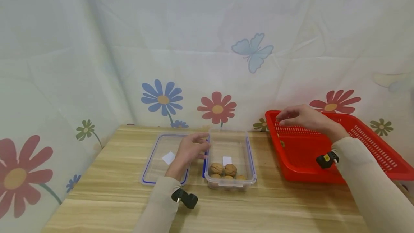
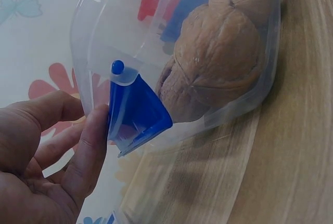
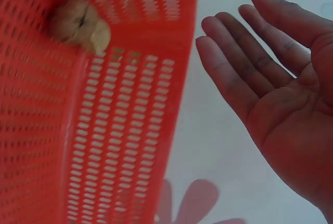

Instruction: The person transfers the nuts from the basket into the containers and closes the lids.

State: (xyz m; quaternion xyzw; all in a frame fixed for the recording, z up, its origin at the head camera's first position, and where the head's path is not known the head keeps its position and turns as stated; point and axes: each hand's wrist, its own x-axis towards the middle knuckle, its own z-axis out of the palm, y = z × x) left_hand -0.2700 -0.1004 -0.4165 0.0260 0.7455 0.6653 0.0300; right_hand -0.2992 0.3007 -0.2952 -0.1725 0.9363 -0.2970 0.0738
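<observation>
My left hand (image 1: 191, 148) is at the left rim of a clear plastic box (image 1: 251, 154), its curled fingertips pinching the edge beside a blue latch (image 2: 136, 115). Inside, several walnuts (image 1: 230, 170) are gathered at the near end, around a small white paper (image 1: 227, 161). My right hand (image 1: 299, 116) hangs over the left rim of a red basket (image 1: 310, 175), holding nothing. In the right wrist view its fingers are extended and spread, apart from the basket wall. A walnut (image 3: 78, 21) lies in a corner of the basket.
A clear lid (image 1: 152, 163) with a blue seal lies left of the box, a white paper (image 1: 169, 158) on it. All stand on a wooden table (image 1: 106, 190), with a flower-patterned cloth (image 1: 194, 46) hanging behind.
</observation>
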